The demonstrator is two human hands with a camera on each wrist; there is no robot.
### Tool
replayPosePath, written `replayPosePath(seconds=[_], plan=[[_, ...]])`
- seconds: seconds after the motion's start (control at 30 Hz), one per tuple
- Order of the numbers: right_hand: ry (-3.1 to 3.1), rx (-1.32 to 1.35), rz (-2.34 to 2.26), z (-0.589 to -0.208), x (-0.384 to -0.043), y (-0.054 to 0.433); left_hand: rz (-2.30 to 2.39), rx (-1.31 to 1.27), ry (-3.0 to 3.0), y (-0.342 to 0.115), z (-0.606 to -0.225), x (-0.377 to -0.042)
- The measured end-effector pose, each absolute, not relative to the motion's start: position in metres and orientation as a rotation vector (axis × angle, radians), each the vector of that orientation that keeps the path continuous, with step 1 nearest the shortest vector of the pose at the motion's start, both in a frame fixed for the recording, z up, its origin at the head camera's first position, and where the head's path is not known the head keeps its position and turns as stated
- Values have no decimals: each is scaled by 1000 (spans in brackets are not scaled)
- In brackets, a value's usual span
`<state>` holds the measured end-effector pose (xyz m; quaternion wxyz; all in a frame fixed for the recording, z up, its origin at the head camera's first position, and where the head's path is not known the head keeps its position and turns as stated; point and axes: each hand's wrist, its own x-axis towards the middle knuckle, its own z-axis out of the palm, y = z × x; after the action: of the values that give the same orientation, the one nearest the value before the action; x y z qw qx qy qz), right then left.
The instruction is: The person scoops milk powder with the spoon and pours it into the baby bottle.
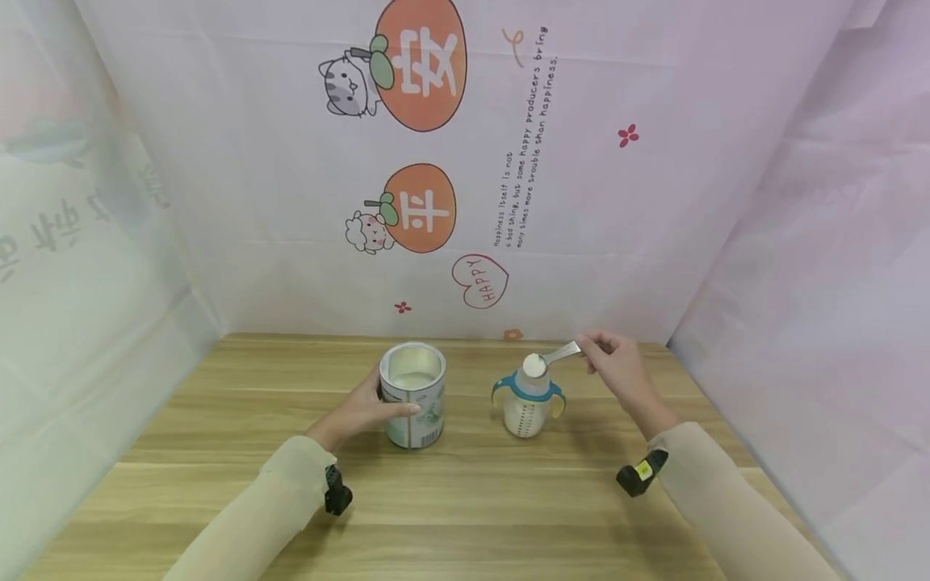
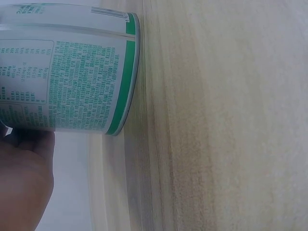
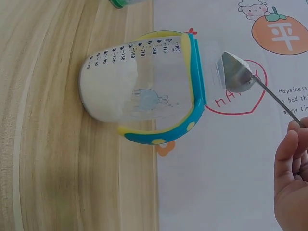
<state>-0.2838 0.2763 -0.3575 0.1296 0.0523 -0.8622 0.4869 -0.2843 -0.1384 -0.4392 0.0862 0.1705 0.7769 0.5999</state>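
Observation:
My left hand (image 1: 359, 415) grips an open tin can (image 1: 430, 407) from its left side, the thumb lying across the front. Pale powder shows inside the can, which stands on the table. The left wrist view shows small green print on the can (image 2: 82, 72). In my right hand (image 1: 621, 367) is the handle of a metal spoon (image 3: 237, 74), pinched between thumb and fingers. White powder (image 1: 534, 365) heaps in its bowl, right over the mouth of a baby bottle (image 1: 525, 418). The bottle has a blue collar, two blue-and-yellow handles and white contents in its lower part.
Can and bottle stand apart on a wood-grain table (image 1: 465, 508). Behind them hangs a white printed cloth (image 1: 581, 202), with more pale cloth at both sides. Dark wrist cameras (image 1: 643, 474) sit on both sleeves.

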Motion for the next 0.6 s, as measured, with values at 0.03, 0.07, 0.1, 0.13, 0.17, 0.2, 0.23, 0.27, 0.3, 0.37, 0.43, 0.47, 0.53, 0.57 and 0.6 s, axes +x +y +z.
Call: replayPosePath(seconds=[0.03,0.07,0.1,0.13,0.17,0.2,0.23,0.27,0.3,0.37,0.43,0.47,0.53,0.57,0.6], plan=[[-2500,159,1411,-358,-284,276,1787,503,2320,-138,-439,-285],[-2495,167,1407,-359,-283,276,1785,499,2324,-138,-439,-284],[-2494,173,1392,-359,-283,276,1782,497,2326,-138,-439,-284],[-2490,182,1376,-360,-282,276,1780,496,2328,-138,-439,-284],[-2485,195,1354,-361,-281,276,1773,502,2333,-138,-439,-284],[-2481,208,1328,-362,-280,275,1766,509,2337,-138,-439,-284],[-2475,222,1296,-362,-279,275,1763,517,2339,-138,-439,-283],[-2467,237,1264,-363,-278,274,1765,519,2337,-138,-438,-283],[-2458,253,1229,-363,-278,274,1767,522,2334,-138,-438,-283],[-2438,287,1177,-363,-276,272,1770,528,2334,-138,-439,-284],[-2424,315,1132,-364,-275,269,1780,528,2332,-138,-440,-284],[-2419,329,1114,-364,-274,268,1783,527,2331,-138,-440,-285],[-2405,359,1076,-364,-274,266,1787,525,2331,-139,-440,-285],[-2393,380,1063,-365,-273,265,1789,525,2330,-139,-440,-285],[-2377,406,1048,-365,-273,264,1790,525,2329,-139,-440,-285]])
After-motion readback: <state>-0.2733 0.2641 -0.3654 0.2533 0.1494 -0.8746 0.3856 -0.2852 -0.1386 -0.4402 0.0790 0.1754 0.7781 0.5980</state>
